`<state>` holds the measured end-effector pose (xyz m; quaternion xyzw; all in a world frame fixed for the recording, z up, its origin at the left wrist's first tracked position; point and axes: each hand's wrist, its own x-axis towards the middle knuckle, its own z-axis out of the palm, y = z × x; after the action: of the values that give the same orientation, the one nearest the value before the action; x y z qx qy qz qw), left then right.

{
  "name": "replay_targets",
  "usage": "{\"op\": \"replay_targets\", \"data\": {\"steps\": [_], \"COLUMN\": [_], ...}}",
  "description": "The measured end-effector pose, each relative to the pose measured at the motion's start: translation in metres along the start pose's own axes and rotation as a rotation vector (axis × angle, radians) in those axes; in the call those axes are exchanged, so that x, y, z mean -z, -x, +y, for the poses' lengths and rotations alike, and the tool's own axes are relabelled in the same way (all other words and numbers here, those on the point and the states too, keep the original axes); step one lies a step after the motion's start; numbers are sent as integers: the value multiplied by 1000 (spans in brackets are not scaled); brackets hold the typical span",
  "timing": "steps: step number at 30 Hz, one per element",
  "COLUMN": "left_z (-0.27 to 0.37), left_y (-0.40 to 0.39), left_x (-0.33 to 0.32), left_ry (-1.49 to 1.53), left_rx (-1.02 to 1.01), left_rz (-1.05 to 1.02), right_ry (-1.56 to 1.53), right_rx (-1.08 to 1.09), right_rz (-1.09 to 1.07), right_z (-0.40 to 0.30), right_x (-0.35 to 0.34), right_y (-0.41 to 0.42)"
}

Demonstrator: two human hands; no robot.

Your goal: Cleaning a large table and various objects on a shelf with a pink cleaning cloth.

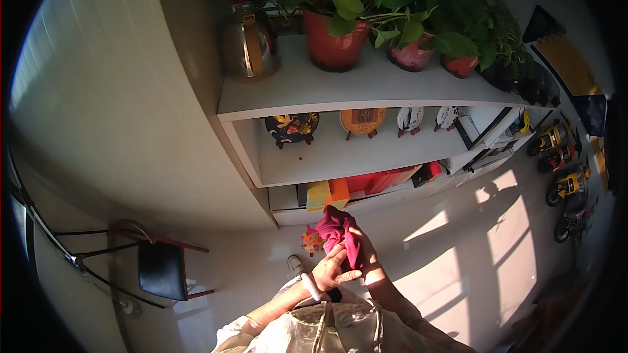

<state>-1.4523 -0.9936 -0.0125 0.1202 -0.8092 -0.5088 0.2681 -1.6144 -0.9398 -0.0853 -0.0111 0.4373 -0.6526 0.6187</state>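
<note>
A crumpled magenta cloth point(335, 225) is bunched up between my two hands, in front of my body. My right hand point(365, 250) grips its right side from behind. Against its lower front lies my left hand point(333, 270), fingers on the folds and thumb pointing right; a white bangle circles that wrist. Ahead of the hands stands a white shelf unit point(294, 98). Its middle shelf carries a dark decorated disc point(292, 128), an orange disc point(363, 120) and two white ones on small stands.
Potted plants, one in a red pot point(336, 41), and a metal kettle point(249, 44) stand on top. Boxes point(319, 194) fill the lower shelf. A colourful toy ball point(312, 240) lies by my shoe. A black-seated chair point(162, 269) is left; toy motorcycles point(568, 184) stand right.
</note>
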Motion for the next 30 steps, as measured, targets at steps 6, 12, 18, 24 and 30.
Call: {"op": "replay_targets", "data": {"steps": [6,12,18,24,30], "left_z": [-111,-217,-282,-355,-387], "left_y": [-41,-96,-141,-173,-174], "left_x": [71,156,193,191,165], "left_ry": [410,18,-137,-305,-813], "left_rx": [314,322,599,661,502], "left_rz": [495,698,754,560,600], "right_ry": [299,1633,2037,2072,2035], "right_rx": [762,653,688,707,726], "right_rz": [125,462,421,360,230], "right_z": [-67,-48,-31,-60,-66], "right_x": [-78,-56,-55,-47,-38], "right_y": [-107,-234,-259,-275,-264]}}
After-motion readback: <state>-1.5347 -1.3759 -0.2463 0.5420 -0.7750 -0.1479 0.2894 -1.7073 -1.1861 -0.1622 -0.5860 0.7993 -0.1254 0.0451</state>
